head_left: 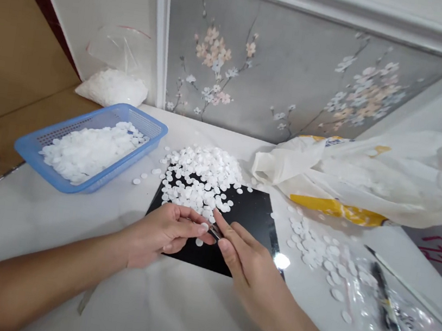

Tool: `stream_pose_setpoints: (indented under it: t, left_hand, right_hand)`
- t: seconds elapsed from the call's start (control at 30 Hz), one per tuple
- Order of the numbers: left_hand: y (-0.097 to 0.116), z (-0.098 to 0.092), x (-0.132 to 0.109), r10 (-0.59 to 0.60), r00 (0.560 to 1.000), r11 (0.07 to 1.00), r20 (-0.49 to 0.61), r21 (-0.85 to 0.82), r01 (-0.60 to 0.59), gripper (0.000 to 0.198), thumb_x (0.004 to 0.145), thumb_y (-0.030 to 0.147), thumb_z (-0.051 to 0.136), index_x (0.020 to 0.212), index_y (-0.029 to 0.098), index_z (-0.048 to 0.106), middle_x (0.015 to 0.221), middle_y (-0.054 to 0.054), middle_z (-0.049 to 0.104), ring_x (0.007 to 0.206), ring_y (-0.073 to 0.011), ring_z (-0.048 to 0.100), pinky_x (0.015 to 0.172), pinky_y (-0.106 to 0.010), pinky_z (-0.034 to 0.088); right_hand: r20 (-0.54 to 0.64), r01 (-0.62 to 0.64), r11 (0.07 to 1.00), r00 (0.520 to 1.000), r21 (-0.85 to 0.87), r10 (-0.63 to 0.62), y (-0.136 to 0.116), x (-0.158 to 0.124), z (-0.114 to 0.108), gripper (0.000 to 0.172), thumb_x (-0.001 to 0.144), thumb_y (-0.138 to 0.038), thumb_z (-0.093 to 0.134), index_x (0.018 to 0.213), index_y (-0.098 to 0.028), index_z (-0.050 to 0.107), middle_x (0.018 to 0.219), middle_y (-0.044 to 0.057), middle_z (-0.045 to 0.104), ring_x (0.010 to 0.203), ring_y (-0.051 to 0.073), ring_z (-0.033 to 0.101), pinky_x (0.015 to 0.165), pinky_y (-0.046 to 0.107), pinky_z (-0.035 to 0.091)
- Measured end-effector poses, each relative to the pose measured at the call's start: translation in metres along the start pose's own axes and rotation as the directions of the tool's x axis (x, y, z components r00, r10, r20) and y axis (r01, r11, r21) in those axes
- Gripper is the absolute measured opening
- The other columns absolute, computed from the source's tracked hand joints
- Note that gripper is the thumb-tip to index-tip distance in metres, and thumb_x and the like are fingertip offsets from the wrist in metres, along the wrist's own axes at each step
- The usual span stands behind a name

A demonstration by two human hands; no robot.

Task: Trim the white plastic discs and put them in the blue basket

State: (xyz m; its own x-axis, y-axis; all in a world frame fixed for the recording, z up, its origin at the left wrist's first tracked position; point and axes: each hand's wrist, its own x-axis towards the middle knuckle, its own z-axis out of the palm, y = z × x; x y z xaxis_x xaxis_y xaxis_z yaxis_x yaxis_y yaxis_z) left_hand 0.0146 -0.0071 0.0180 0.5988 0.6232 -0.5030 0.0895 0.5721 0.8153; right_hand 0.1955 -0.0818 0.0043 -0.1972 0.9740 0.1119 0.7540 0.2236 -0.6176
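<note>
Between the thumb and fingers of my left hand [157, 233] is a small white disc [204, 228]. My right hand [256, 266] grips a slim dark tool with a shiny metal part [215, 232], its tip close to that disc; the exact kind of tool is hard to make out. Both hands meet over the front part of a black board [251, 208]. Just beyond them, a heap of white discs [208, 166] covers the back of the board and spills onto the white tabletop. One loose disc [199, 243] lies on the board below my left fingers.
At left stands a blue basket [97, 186] holding many white pieces, with a clear bag [112, 87] of white pieces behind it. A white-and-yellow plastic bag [351, 178] lies at right. Scattered discs [312, 247], a black pen [388, 307] and clear wrappers are nearer me.
</note>
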Motion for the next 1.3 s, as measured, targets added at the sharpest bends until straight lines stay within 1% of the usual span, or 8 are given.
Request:
stream_pose_setpoints:
  t: [0.13, 0.23, 0.33, 0.47, 0.7, 0.93, 1.3]
  left_hand:
    - [0.0015, 0.0021, -0.0007, 0.009, 1.0, 1.0, -0.013, 0.025, -0.008, 0.027, 0.072, 0.031, 0.07, 0.088, 0.012, 0.061, 0.084, -0.01, 0.073, 0.035, 0.0025, 0.021, 0.041, -0.023, 0.007]
    - [0.0016, 0.0028, -0.001, 0.012, 1.0, 0.999, -0.015, 0.047, -0.011, 0.027, 0.072, 0.032, 0.07, 0.087, 0.011, 0.062, 0.083, -0.01, 0.073, 0.035, 0.0022, 0.022, 0.041, -0.023, 0.007]
    - [0.0002, 0.0021, -0.001, 0.011, 1.0, 0.998, 0.003, 0.057, -0.011, 0.025, 0.073, 0.031, 0.069, 0.087, 0.012, 0.063, 0.084, -0.011, 0.073, 0.035, 0.002, 0.022, 0.04, -0.023, 0.007]
    - [-0.0017, 0.0008, -0.0012, 0.021, 1.0, 0.997, 0.02, 0.07, -0.022, 0.024, 0.074, 0.031, 0.068, 0.087, 0.012, 0.064, 0.086, -0.012, 0.073, 0.036, 0.0017, 0.022, 0.04, -0.023, 0.008]
    - [-0.0014, 0.0009, -0.0023, 0.011, 1.0, 0.997, 0.029, 0.072, -0.013, 0.024, 0.075, 0.033, 0.069, 0.087, 0.012, 0.065, 0.087, -0.011, 0.073, 0.037, 0.0015, 0.022, 0.041, -0.023, 0.008]
    - [-0.0014, 0.0018, -0.0024, 0.006, 1.0, 0.997, 0.02, 0.076, -0.007, 0.027, 0.073, 0.034, 0.071, 0.088, 0.012, 0.064, 0.086, -0.011, 0.073, 0.037, 0.0008, 0.023, 0.041, -0.024, 0.009]
    - [-0.0011, 0.0005, -0.0034, 0.01, 0.999, 0.997, 0.047, 0.071, -0.013, 0.023, 0.075, 0.032, 0.069, 0.086, 0.012, 0.064, 0.086, -0.011, 0.073, 0.037, 0.0009, 0.022, 0.04, -0.024, 0.008]
  right_hand:
    - [-0.099, 0.076, 0.984, 0.991, -0.159, -0.092, 0.0018, 0.0008, 0.0024, 0.043, 0.099, -0.032, 0.029, 0.133, -0.017, 0.051, 0.076, 0.005, 0.058, 0.065, 0.016, 0.059, 0.055, 0.025, 0.049]
    - [-0.136, 0.136, 0.962, 0.976, -0.238, -0.172, 0.0033, 0.0011, 0.0045, 0.043, 0.099, -0.031, 0.029, 0.128, -0.016, 0.056, 0.075, 0.005, 0.058, 0.066, 0.016, 0.059, 0.055, 0.025, 0.049]
    - [-0.153, 0.166, 0.945, 0.965, -0.282, -0.215, 0.0037, 0.0009, 0.0061, 0.042, 0.099, -0.03, 0.03, 0.126, -0.014, 0.058, 0.074, 0.006, 0.058, 0.065, 0.016, 0.059, 0.055, 0.025, 0.048]
    - [-0.158, 0.177, 0.942, 0.961, -0.287, -0.229, 0.0033, 0.0009, 0.0065, 0.041, 0.099, -0.029, 0.03, 0.123, -0.014, 0.06, 0.073, 0.005, 0.059, 0.064, 0.015, 0.059, 0.055, 0.025, 0.048]
    - [-0.157, 0.182, 0.941, 0.96, -0.285, -0.234, 0.0029, 0.0006, 0.0058, 0.041, 0.099, -0.029, 0.03, 0.118, -0.014, 0.063, 0.072, 0.005, 0.06, 0.063, 0.015, 0.059, 0.054, 0.024, 0.048]
    - [-0.165, 0.19, 0.939, 0.956, -0.287, -0.244, 0.0037, 0.0001, 0.0069, 0.039, 0.099, -0.027, 0.032, 0.12, -0.014, 0.062, 0.073, 0.006, 0.06, 0.064, 0.015, 0.059, 0.055, 0.025, 0.048]
    - [-0.17, 0.199, 0.93, 0.951, -0.308, -0.259, 0.0027, 0.0003, 0.0065, 0.038, 0.099, -0.027, 0.032, 0.117, -0.015, 0.063, 0.074, 0.006, 0.061, 0.064, 0.014, 0.06, 0.057, 0.024, 0.049]
